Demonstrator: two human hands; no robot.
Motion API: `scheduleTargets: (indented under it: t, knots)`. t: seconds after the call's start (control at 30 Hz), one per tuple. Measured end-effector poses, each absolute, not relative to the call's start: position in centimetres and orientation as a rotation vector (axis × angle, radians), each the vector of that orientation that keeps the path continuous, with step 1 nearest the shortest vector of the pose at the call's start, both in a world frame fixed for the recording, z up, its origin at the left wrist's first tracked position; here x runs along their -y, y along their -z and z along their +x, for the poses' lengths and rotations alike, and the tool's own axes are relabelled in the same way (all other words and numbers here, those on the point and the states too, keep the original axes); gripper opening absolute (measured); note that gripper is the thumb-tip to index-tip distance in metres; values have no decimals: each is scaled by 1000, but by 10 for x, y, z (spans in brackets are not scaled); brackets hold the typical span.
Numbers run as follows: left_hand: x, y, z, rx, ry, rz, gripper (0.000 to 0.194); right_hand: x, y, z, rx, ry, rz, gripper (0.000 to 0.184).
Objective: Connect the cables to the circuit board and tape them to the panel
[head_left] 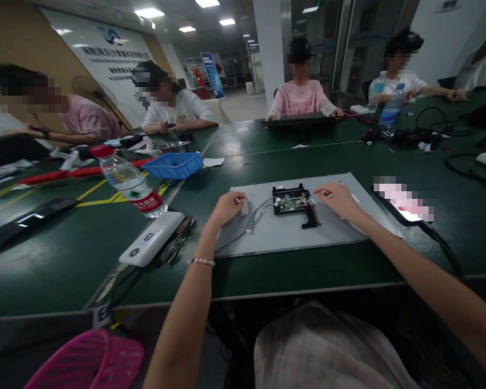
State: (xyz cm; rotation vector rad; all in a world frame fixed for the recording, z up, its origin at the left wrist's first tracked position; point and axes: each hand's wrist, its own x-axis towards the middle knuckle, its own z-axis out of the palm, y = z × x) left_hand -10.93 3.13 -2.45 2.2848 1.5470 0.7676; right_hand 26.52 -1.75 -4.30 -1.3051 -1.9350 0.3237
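A flat grey panel (263, 240) lies on the green table in front of me. On it sits a black bracket (310, 220) with a green circuit board (294, 202). Thin grey cables (254, 219) run from the board's left side across the panel. Over the panel's left part, my left hand (228, 208) has its fingers curled together; a small whitish piece (244, 208) shows beside the fingertips, and what they hold is unclear. Just right of the board, my right hand (339, 200) reaches in with fingers stretched and apart, holding nothing that I can see.
To the left stand a water bottle (135, 186), a white power bank (152, 240), glasses (177, 240) and a blue tray (174, 165). A phone (405, 205) with a cable lies right of the panel. A pink basket (121, 359) sits below the table. Several people work around the table.
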Motion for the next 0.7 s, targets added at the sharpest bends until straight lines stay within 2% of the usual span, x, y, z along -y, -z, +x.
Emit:
scheduleTargets:
  t: [0.2, 0.47, 0.7]
  knots:
    - [-28, 13, -115, -1449, -1190, 1638, 36, 19, 34, 259, 1864, -373, -1298, 21]
    - [-19, 18, -95, -1367, -994, 1685, 36, 28, -2, 211, 2091, -413, -1076, 27]
    - [-16, 26, -85, -1383, -924, 1880, 31, 33, 12, 152, 2393, -219, -766, 39]
